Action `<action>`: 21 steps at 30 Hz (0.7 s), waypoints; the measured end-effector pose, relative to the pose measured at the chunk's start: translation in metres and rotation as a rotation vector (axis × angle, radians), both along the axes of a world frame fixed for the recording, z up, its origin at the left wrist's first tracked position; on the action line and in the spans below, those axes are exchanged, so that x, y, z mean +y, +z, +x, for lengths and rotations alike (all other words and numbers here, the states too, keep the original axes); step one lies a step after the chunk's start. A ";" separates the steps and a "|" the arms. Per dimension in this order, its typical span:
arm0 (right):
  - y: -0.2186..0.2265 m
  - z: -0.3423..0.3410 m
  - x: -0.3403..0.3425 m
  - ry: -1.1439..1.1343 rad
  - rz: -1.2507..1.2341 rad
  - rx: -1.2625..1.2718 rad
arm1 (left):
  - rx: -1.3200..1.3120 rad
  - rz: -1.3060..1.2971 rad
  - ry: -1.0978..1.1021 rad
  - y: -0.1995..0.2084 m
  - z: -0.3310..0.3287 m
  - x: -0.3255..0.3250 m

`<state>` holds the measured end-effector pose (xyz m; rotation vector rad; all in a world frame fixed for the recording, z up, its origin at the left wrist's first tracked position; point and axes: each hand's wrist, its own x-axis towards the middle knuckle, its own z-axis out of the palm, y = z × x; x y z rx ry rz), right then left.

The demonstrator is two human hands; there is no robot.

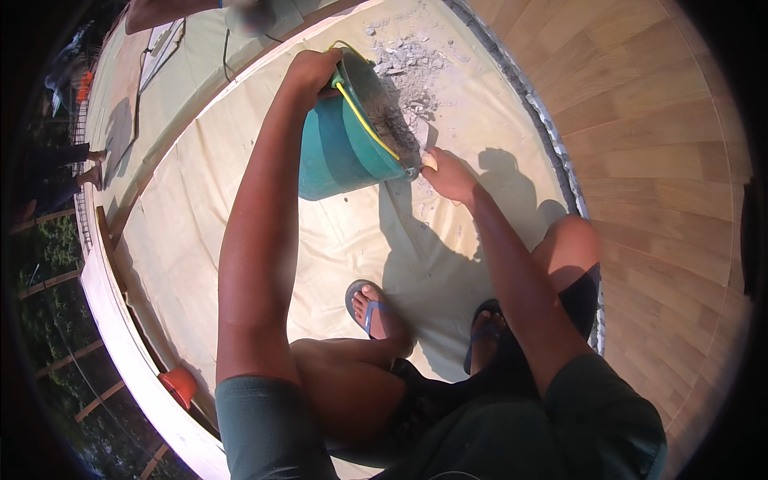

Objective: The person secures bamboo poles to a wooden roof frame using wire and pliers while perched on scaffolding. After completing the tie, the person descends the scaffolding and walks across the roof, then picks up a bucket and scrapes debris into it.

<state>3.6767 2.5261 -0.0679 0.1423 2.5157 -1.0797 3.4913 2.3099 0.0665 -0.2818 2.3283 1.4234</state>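
A green bucket [340, 156] with a yellow handle [360, 116] lies tipped on its side, its mouth turned to the right and away from me. My left hand [317, 72] is closed on the bucket's upper rim, near one end of the handle. Grey crumbly rubble [404, 76] spreads from the bucket's mouth across the pale sheet. In my right hand [448, 174], closed around its light handle, is a small trowel [425, 133]. Its flat blade is at the rubble beside the lower rim. The inside of the bucket is mostly hidden from me.
Pale sheeting [264, 184] covers the floor under my sandalled feet. Wood-look boards [656, 168] rise along the right. An orange container [178, 387] sits at the left edge, by a white ledge [128, 336]. Another person's feet [96, 166] are at the far left.
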 end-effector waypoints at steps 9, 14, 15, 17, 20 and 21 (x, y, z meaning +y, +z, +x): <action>0.042 0.049 0.053 -0.296 -0.062 0.018 | 0.032 -0.162 0.051 0.002 0.043 -0.021; 0.090 0.050 0.116 -0.403 -0.282 -0.142 | 0.064 -0.034 0.362 0.010 0.087 -0.064; 0.092 0.049 0.125 -0.417 -0.337 -0.166 | 0.052 0.098 0.455 0.004 0.096 -0.092; 0.080 0.043 0.151 -0.475 -0.298 -0.174 | -0.037 0.208 0.491 0.012 0.120 -0.124; 0.063 0.021 0.154 -0.448 -0.277 -0.184 | -0.098 0.451 0.630 0.001 0.174 -0.186; 0.050 0.013 0.153 -0.448 -0.311 -0.186 | -0.088 0.444 0.691 -0.002 0.186 -0.190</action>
